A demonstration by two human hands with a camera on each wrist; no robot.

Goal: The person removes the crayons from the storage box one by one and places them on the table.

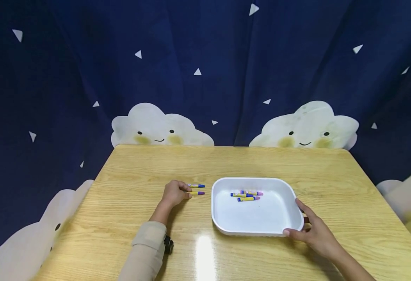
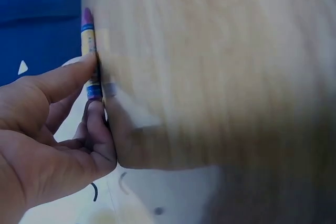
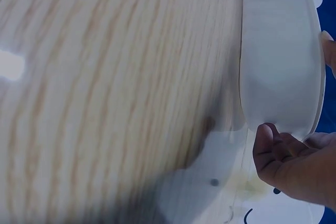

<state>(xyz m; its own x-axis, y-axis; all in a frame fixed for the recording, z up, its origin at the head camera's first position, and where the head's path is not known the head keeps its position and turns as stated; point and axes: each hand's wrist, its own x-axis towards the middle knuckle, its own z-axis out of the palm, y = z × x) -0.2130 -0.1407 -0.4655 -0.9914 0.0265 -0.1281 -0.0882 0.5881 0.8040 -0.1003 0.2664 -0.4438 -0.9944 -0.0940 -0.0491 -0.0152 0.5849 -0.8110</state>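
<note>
On the left of the table, my left hand [image 1: 175,194] pinches a yellow-wrapped crayon with a purple tip [image 1: 198,193] between thumb and fingers. The left wrist view shows the thumb across the wrapper of this crayon [image 2: 88,39], close along the tabletop. Just beyond it lies a blue-tipped crayon [image 1: 199,186], partly hidden by the fingers. My right hand [image 1: 314,230] grips a white plastic tray [image 1: 254,233] at its right end, thumb on the rim and the other fingers against the outer wall. Inside the tray are a blue crayon [image 1: 238,194] and two pink-tipped crayons [image 1: 246,199].
The wooden table [image 1: 149,160] has its far edge against a dark blue curtain [image 1: 177,47] with white triangles. White cloud cutouts [image 1: 156,127] with smiling faces stand along the back and the sides. A dark band [image 1: 168,245] shows by the left sleeve.
</note>
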